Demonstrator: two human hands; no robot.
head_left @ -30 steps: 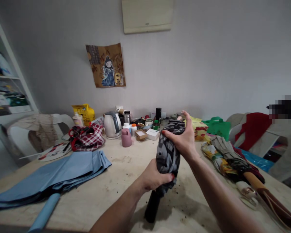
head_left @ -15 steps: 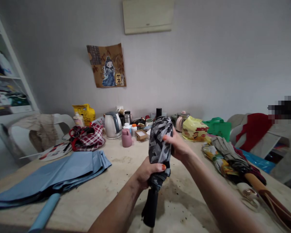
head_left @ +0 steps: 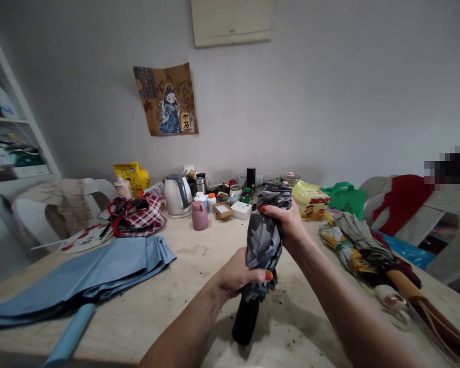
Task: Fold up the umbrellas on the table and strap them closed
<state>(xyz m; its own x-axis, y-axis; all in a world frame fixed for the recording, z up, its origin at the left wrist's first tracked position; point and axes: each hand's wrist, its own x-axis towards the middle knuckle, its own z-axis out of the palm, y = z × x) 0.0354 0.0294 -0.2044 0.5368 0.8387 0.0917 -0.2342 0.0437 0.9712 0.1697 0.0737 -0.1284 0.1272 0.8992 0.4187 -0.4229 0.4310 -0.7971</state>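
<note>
A folded umbrella (head_left: 263, 240) with a grey and black camouflage pattern is held upright, slightly tilted, above the table (head_left: 184, 286). Its black handle (head_left: 245, 321) points down toward me. My left hand (head_left: 239, 273) wraps round the lower canopy just above the handle, thumb across the front. Near the top, my right hand (head_left: 287, 220) grips the canopy from the right side, its thumb lying on the cloth. The fingers behind the cloth are hidden on both hands.
A half-folded light blue umbrella (head_left: 88, 271) lies at the left. At the right lie several folded umbrellas (head_left: 364, 245). Along the wall stand a white kettle (head_left: 177, 196), a pink jug (head_left: 200, 215), a small white box (head_left: 241, 210) and a yellow package (head_left: 310, 201).
Both hands and the camouflage umbrella have shifted right. The umbrella has turned, its top leaning further right, and my right hand now sits at its upper end. The white box behind has come into fuller view.
</note>
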